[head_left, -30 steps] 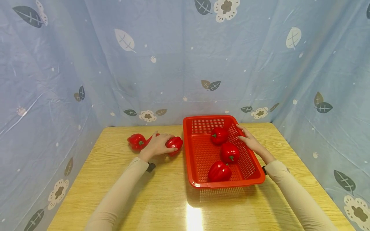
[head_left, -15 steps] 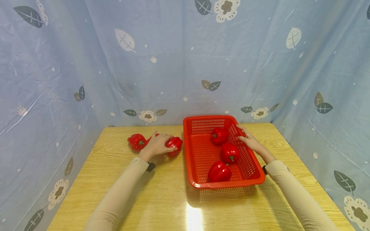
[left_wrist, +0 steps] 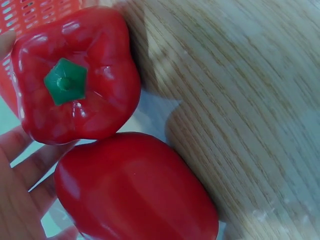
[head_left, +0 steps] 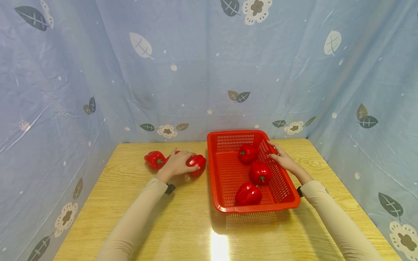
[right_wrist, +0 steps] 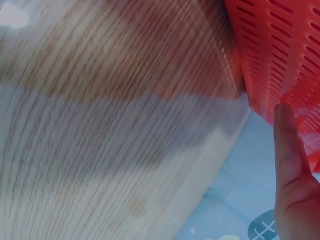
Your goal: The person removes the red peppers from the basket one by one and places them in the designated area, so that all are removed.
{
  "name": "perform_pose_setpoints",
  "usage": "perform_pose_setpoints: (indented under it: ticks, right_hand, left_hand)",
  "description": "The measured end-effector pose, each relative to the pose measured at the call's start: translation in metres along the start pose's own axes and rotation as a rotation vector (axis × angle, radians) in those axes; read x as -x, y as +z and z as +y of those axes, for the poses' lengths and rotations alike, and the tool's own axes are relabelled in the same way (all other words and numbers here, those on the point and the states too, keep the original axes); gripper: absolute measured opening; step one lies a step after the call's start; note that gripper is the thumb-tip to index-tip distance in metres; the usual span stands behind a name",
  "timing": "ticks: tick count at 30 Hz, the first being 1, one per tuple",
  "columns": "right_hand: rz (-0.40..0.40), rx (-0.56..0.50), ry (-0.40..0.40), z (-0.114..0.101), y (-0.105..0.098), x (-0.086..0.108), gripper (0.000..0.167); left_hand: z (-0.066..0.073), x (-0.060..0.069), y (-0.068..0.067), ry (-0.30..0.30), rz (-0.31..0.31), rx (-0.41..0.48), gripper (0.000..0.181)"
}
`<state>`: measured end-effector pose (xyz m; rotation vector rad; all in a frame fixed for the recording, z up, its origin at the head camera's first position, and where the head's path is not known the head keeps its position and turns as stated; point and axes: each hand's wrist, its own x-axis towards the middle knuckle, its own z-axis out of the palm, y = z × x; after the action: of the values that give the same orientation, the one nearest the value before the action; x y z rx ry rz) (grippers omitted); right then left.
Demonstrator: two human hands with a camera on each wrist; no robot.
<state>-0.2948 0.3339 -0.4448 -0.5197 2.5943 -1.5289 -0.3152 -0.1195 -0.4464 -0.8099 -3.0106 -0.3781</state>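
My left hand [head_left: 176, 165] grips a glossy red bell pepper [head_left: 196, 166] on the table, left of the basket, its thumb on the near side. In the left wrist view the green stem of this bell pepper [left_wrist: 100, 110] faces the camera, and another red bell pepper [left_wrist: 140, 190] touches it. That second pepper is mostly behind the hand in the head view. Further left lies a red bell pepper [head_left: 154, 160]. With thumb over the rim, my right hand [head_left: 283, 159] holds the right side of the red plastic basket [head_left: 213, 181]; a finger [right_wrist: 287, 145] shows along its outer wall.
Inside the basket are three red bell peppers, one at the back [head_left: 248, 153], one in the middle [head_left: 260, 172] and one at the front [head_left: 249, 194]. A blue patterned curtain [head_left: 183, 79] encloses the wooden table [head_left: 183, 221] at the back and sides.
The bell pepper under my left hand has shifted very slightly left. My right hand and the basket have hardly moved.
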Motion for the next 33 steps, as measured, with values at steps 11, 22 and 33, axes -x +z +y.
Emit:
perform_pose_setpoints:
  ticks: [11,22,33]
  right_hand:
    - [-0.003,0.004,0.000,-0.002,-0.002,0.001,0.058]
    - [-0.017,0.044,0.005,-0.029,0.000,0.006,0.057]
    - [-0.013,0.109,-0.019,-0.010,-0.002,0.000,0.056]
  left_hand:
    - [0.001,-0.001,-0.005,0.013,0.019,-0.007,0.072]
    - [0.001,-0.001,-0.006,0.031,0.027,-0.037,0.074]
    - [0.007,0.000,-0.014,0.042,0.060,-0.010,0.074]
